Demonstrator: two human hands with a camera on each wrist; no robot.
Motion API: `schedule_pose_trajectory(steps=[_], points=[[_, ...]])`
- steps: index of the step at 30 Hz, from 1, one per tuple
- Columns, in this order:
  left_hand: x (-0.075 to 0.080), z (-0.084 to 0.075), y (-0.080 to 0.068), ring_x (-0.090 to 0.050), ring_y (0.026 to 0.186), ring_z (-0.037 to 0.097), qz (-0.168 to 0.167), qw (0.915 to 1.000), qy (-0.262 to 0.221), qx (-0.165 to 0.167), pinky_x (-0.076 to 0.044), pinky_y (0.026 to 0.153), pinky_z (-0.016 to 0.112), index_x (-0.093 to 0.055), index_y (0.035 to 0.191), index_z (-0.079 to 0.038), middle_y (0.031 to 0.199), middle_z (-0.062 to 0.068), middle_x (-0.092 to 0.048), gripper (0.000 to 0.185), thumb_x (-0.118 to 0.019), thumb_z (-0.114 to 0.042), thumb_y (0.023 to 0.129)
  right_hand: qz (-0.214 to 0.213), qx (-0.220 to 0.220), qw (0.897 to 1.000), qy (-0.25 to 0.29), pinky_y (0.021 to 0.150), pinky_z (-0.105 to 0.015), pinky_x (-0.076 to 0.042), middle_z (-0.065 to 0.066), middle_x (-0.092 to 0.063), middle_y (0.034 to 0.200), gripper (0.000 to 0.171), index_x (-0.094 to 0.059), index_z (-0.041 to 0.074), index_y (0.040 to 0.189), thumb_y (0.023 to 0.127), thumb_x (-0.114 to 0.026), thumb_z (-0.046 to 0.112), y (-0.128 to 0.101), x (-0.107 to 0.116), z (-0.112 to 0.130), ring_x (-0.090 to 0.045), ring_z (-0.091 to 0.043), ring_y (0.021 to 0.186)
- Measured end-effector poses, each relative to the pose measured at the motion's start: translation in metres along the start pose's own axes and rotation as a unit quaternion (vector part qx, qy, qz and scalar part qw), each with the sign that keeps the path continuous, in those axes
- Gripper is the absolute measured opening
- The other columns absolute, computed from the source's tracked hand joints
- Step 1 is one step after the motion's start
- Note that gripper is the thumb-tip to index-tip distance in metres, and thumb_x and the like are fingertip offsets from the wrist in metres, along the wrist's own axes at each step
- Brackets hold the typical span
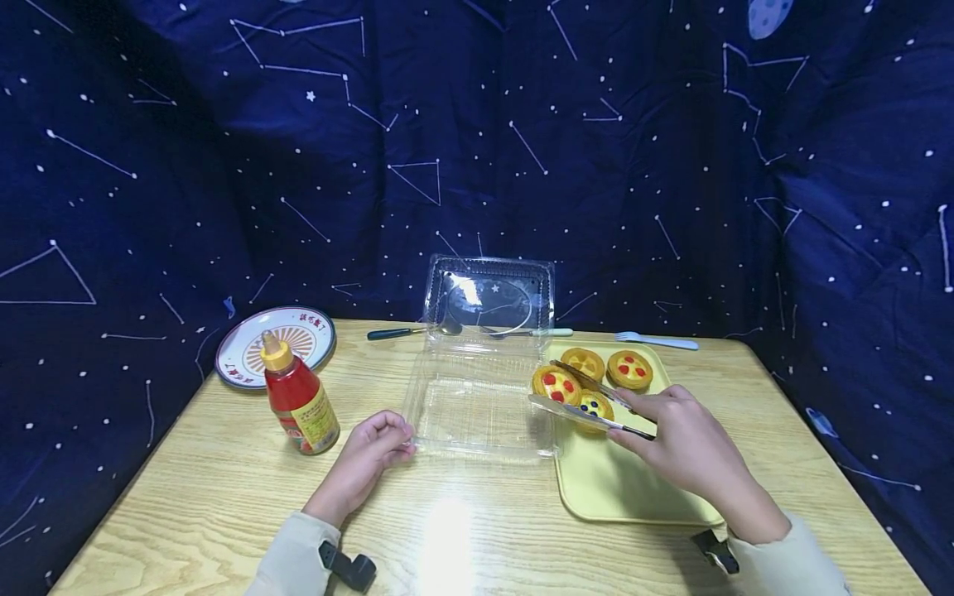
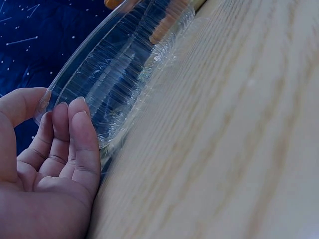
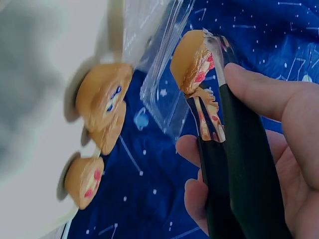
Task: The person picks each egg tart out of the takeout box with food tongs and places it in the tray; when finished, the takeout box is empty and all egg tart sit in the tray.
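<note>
My right hand (image 1: 689, 439) grips black-handled metal tongs (image 3: 249, 164). Between the tong tips is an egg tart with red topping (image 3: 187, 62), raised above the yellow tray (image 1: 619, 488) near its left edge. On that tray sit a tart with blue dots (image 1: 599, 404), partly behind the tongs, a yellow-topped tart (image 1: 584, 361) and another red-topped tart (image 1: 629, 370). My left hand (image 1: 365, 459) pinches the near left corner of a clear plastic clamshell box (image 2: 107, 89) between thumb and fingers. The box's lid (image 1: 488, 302) stands raised at the back.
Left of the box stands a red squeeze bottle (image 1: 301, 406) with a yellow cap. A round patterned plate (image 1: 246, 331) lies behind it. Along the table's back edge are a dark-handled spoon (image 1: 395, 334), a pale-handled utensil (image 1: 555, 332) and a light blue fork (image 1: 663, 341).
</note>
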State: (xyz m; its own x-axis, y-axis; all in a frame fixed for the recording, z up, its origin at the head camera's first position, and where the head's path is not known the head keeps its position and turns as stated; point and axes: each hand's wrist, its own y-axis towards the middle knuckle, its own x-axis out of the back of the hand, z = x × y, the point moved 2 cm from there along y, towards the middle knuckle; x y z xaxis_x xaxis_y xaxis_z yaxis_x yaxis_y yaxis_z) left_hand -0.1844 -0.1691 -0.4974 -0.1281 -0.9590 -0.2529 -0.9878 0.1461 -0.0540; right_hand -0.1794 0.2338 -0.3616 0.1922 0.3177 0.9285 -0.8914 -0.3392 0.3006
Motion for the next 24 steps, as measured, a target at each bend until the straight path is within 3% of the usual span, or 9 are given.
schedule_pose_trajectory(steps=[16,24], points=[[0.0,-0.001,-0.001,-0.065,0.086,0.022,0.003,1.0,0.002,-0.002,-0.056,0.082,0.035,-0.056,0.094,-0.008,0.096,0.012,-0.061,0.009,-0.053,-0.001,0.098,-0.02,-0.043,0.999,-0.026,0.057,-0.041,-0.045,-0.011,-0.073,0.095,0.059,-0.07,0.008,0.122,0.078,-0.081,0.046,-0.029,0.012,-0.044,-0.056,-0.027,0.084],[-0.001,-0.002,-0.002,-0.065,0.086,0.022,0.004,1.0,0.003,0.001,-0.056,0.082,0.034,-0.056,0.094,-0.01,0.097,0.013,-0.061,0.012,-0.051,0.0,0.099,0.0,-0.08,0.996,-0.032,0.056,-0.046,-0.046,-0.017,-0.072,0.097,0.066,-0.067,0.005,0.125,0.079,-0.079,0.051,-0.046,0.011,-0.067,-0.056,-0.033,0.088]])
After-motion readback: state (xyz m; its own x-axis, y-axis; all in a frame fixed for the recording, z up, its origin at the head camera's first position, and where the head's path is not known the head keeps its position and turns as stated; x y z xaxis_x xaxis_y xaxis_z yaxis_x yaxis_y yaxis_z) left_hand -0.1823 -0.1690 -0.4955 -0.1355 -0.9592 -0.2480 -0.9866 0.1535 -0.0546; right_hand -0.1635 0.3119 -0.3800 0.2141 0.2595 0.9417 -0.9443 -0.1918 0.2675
